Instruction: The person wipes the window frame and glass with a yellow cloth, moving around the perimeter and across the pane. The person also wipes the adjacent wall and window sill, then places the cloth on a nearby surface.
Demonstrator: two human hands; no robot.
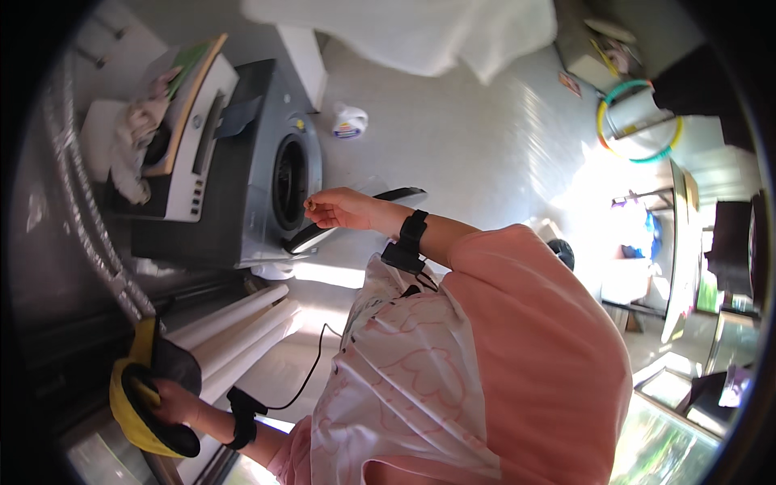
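My right hand [341, 208] is in front of the open drum mouth of a grey front-loading washing machine [257, 194], pinching a small brownish thing [311, 205] between thumb and fingertips. The machine's round door [303, 238] stands open, partly hidden behind that hand and forearm. At the lower left, my left hand [173, 401] grips a yellow and black object [124, 418] by its handle; its exact kind is unclear. Both wrists wear black straps with small boxes, and a thin cable runs from the left one.
A white printer-like appliance [188, 151] sits on the washer, with crumpled cloth [130, 145] beside it. A white bottle [349, 121] is on the floor. Long white rolls [248, 339] lie near my left arm. White fabric [418, 30] hangs at the top; a coloured hoop [600, 115] is at right.
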